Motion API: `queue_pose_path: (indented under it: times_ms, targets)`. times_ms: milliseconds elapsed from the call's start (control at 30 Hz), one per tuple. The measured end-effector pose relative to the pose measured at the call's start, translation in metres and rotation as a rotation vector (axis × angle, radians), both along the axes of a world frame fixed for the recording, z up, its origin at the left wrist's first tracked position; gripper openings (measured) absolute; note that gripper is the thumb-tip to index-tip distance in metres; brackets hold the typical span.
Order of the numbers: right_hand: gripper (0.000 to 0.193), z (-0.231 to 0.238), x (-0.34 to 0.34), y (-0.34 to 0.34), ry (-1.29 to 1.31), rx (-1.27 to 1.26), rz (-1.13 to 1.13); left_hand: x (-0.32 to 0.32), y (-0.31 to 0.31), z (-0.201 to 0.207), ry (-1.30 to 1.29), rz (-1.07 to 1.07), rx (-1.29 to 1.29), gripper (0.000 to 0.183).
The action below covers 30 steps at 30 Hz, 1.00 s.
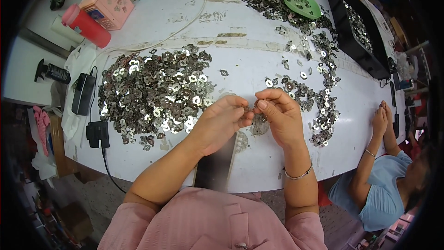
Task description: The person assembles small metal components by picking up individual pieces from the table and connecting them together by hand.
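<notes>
My left hand and my right hand meet over the white table, fingertips almost touching. Both are closed in a pinch on a small metal piece, mostly hidden by the fingers. To the left of my hands lies a large heap of small, flat, ring-shaped metal pieces, some shiny, some dull. More such pieces are spread just beyond my right hand. A dark strip lies on the table below my left hand.
A black power adapter sits near the left edge. Behind it stand a red bottle and a pink box. At the far right are a green plate and a black tray of metal pieces. A co-worker sits at right.
</notes>
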State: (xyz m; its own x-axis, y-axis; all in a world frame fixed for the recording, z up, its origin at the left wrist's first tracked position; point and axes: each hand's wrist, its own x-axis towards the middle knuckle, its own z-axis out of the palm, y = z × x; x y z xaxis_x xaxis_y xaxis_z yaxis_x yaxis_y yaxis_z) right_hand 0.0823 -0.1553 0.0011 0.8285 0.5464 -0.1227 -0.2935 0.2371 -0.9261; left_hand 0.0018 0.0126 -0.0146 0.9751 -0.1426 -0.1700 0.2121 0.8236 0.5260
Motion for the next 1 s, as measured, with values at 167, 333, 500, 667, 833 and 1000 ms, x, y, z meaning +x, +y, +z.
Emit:
queue_pose_path:
  times_ms: [167,333,500,667,833,1000]
  targets:
    - [0.017,-0.006,0.000,0.002,-0.279,0.065,-0.001,0.001,-0.002,0.005,0.030,0.034,0.056,0.011]
    - [0.014,0.002,-0.004,0.005,-0.285,0.037,-0.019,0.000,0.003,0.001,0.053,0.054,0.026,0.009]
    - [0.017,-0.006,-0.005,0.008,-0.318,0.046,0.022,0.000,0.002,0.007,0.057,0.040,0.002,0.009]
    - [0.021,-0.005,-0.007,0.009,-0.374,-0.013,0.053,0.001,0.000,0.006,0.078,0.069,0.050,0.007]
    - [0.023,-0.004,-0.006,0.011,-0.460,-0.041,0.005,0.003,-0.003,0.010,0.089,0.101,0.188,0.005]
    - [0.026,-0.001,-0.011,0.015,-0.527,-0.099,-0.101,0.003,-0.006,0.004,0.032,0.153,0.329,0.008]
